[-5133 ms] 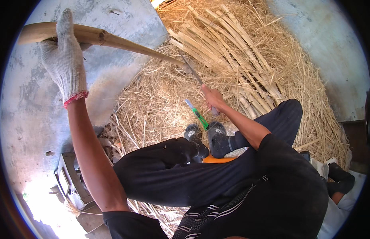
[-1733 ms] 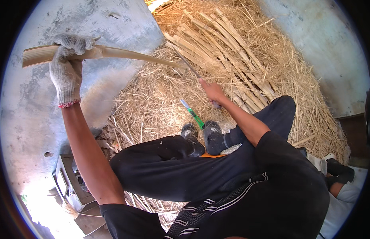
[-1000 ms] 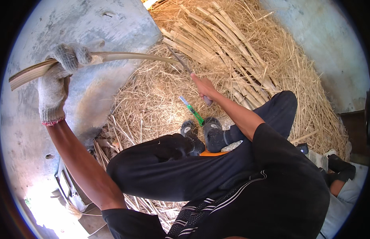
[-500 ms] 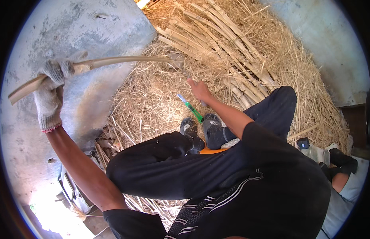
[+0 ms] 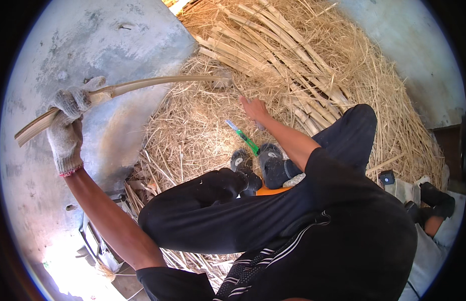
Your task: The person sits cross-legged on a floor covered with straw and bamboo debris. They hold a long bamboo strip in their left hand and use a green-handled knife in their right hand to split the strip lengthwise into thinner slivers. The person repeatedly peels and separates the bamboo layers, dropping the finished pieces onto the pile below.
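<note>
Basically, L hand [image 5: 67,123], gloved, is clenched round a bamboo strip [image 5: 152,81], looks split alr., w/ far end out right, nr R hand [image 5: 255,109], which grasps a handle [image 5: 261,127], blade unclear. Prob. done: loose strips [image 5: 279,69] beyond R hand. Left: this one, not w/ them yet.

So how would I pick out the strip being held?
Start with the big spread of straw. At its left, the gloved left hand holds a long, bowed strip. Unlike the strips bunched on the straw, this one is gripped.
</note>
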The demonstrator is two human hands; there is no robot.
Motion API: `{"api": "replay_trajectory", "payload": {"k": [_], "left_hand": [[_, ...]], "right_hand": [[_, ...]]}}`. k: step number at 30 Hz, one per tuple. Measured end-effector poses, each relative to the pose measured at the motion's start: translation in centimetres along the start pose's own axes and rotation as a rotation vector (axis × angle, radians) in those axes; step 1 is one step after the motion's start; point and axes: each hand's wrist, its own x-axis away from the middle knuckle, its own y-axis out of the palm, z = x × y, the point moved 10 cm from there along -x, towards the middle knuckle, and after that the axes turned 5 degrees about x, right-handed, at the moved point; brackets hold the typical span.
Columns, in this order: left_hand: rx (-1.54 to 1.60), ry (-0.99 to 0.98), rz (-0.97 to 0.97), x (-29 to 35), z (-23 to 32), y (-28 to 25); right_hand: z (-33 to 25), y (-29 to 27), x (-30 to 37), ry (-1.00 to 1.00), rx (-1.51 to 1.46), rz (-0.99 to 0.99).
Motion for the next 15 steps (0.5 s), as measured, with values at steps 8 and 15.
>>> {"api": "replay_trajectory", "payload": {"k": [8, 15], "left_hand": [[0.029, 0.035, -0.027, -0.6, 0.2, 0.0], [0.072, 0.024, -0.024, -0.9, -0.1, -1.5]], "right_hand": [[1.2, 3.2, -2.3, 0.035, -0.096, 0.013], [-2.1, 5.1, -0.7, -0.127, -0.316, -0.131]]}}
